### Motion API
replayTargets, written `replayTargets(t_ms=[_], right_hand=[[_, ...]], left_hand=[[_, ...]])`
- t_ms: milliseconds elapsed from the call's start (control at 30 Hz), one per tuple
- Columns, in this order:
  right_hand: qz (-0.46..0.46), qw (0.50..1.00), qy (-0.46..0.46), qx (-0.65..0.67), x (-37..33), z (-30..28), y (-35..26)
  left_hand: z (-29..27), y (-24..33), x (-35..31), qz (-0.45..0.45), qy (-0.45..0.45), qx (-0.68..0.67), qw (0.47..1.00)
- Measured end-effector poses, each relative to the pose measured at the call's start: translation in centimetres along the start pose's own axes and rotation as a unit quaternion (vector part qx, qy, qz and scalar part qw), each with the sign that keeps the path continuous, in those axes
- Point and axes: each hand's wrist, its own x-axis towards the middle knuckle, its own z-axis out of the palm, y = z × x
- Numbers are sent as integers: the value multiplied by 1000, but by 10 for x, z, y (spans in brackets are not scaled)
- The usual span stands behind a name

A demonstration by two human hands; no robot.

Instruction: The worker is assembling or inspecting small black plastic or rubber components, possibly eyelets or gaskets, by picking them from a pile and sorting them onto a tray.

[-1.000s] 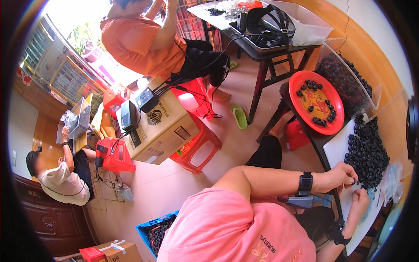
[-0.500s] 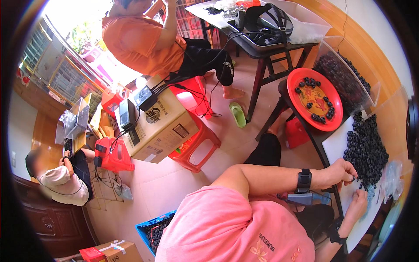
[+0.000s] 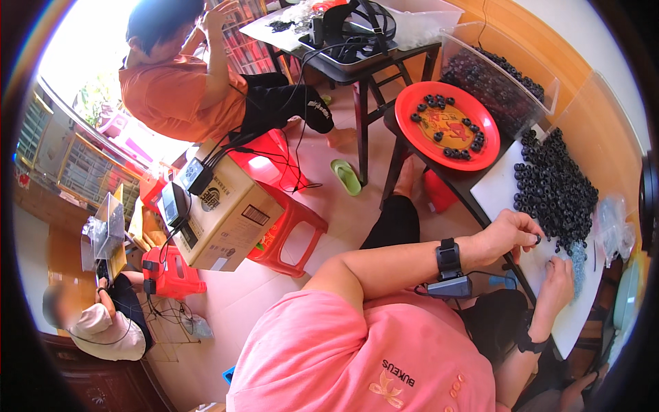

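Note:
My left hand (image 3: 506, 237) is closed in a pinch on a small round black piece (image 3: 537, 239), held just over the near edge of a heap of the same black pieces (image 3: 559, 189). My right hand (image 3: 555, 285) is close by, lower and nearer me. Its fingers are drawn together, and anything between them is too small to make out. Beside its fingertips lies a spread of tiny light-blue bits (image 3: 580, 264). Both heaps rest on a white board (image 3: 491, 189). Further back, a round red tray (image 3: 410, 106) carries several black pieces on its orange middle.
A clear bin (image 3: 501, 89) full of black pieces stands behind the tray. Clear plastic bags (image 3: 614, 230) lie right of the heap. A carton (image 3: 230, 220) with electronic boxes sits on a red stool (image 3: 305, 247). Two people (image 3: 178, 103) sit further off at the left.
My view has shifted, so the table and room appear further left. My hands stay at the heap's near edge, the left still pinching a black piece. My right hand's fingers have lifted slightly.

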Motion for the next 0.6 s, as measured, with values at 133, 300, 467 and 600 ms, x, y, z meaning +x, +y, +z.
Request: replayTargets(t_ms=[133, 300, 467, 600], right_hand=[[3, 1000, -13, 4, 1, -7, -5], [-41, 999, -21, 22, 5, -2, -1], [-23, 993, 29, 115, -12, 5, 31], [36, 936, 26, 348, -15, -5, 36]], left_hand=[[-1, 2, 0, 3, -6, 8, 1000], [-5, 2, -3, 6, 0, 31, 999], [10, -15, 2, 7, -32, 20, 999], [16, -5, -6, -27, 12, 106, 994]])
